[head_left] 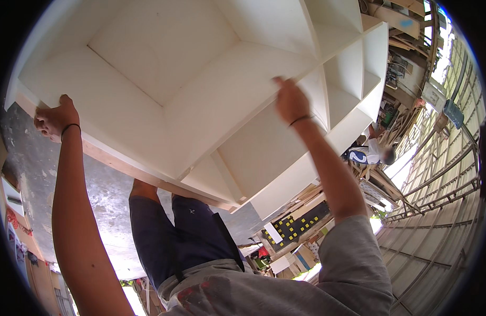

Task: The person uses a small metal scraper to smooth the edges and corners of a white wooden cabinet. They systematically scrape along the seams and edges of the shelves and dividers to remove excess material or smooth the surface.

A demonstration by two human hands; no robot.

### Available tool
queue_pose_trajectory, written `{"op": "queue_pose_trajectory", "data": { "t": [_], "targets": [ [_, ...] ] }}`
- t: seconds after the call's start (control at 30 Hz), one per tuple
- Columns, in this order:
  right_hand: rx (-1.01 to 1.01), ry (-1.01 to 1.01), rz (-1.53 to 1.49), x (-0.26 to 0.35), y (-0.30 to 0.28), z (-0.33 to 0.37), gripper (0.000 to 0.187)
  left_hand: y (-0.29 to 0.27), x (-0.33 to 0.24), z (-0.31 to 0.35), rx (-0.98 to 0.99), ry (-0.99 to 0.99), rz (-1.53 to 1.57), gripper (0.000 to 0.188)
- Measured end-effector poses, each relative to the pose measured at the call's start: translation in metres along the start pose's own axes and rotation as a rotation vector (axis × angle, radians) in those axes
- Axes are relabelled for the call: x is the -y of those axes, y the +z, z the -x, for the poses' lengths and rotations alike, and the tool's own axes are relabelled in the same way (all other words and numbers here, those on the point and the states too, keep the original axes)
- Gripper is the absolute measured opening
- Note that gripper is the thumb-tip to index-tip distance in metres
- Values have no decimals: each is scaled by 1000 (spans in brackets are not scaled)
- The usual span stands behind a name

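A large white shelving cabinet (129,95) with several compartments fills the space in front of me. At its left end, my left hand (58,117) is closed with its fingers curled over the bottom edge, where a bare wood strip (108,160) runs along. Over the front edge of a white divider (243,124) is my right hand (293,102), blurred by motion. Its fingers look bent, with one pointing left; whether it touches the divider or holds anything small cannot be made out. Dark bands sit on both wrists.
Grey concrete floor (35,158) lies beneath the cabinet's left side. Stacked boards and timber (406,31) stand beyond its right end. Another person (367,152) is at the right among the wood. A black panel with yellow squares (298,226) lies lower right, near a corrugated wall (438,253).
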State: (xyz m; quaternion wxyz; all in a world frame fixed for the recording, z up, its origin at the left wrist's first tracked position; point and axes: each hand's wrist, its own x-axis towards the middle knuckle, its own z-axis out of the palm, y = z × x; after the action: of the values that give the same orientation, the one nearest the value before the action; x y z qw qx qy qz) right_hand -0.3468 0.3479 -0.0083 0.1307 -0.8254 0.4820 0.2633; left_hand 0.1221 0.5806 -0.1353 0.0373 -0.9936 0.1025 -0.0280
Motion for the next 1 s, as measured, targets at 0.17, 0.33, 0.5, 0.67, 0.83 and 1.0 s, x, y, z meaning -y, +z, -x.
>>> {"op": "queue_pose_trajectory", "data": {
  "t": [0.17,0.33,0.5,0.67,0.83,1.0],
  "targets": [
    [-148,-98,450,-118,-35,-52,40,-1,-5,3,13,-27,-13,83],
    [-228,-274,640,-132,-39,-64,39,-7,-9,2,52,-40,-33,83],
    [-250,-166,446,-113,-12,-52,35,-3,-8,0,48,-39,-15,81],
    [-149,-263,355,-10,24,8,32,-19,-17,5,85,-71,7,79],
    [-17,-326,-40,149,84,122,36,-24,-25,9,112,-93,24,74],
    [220,-271,-212,199,87,152,31,-28,-27,8,92,-115,42,72]
  ]
}}
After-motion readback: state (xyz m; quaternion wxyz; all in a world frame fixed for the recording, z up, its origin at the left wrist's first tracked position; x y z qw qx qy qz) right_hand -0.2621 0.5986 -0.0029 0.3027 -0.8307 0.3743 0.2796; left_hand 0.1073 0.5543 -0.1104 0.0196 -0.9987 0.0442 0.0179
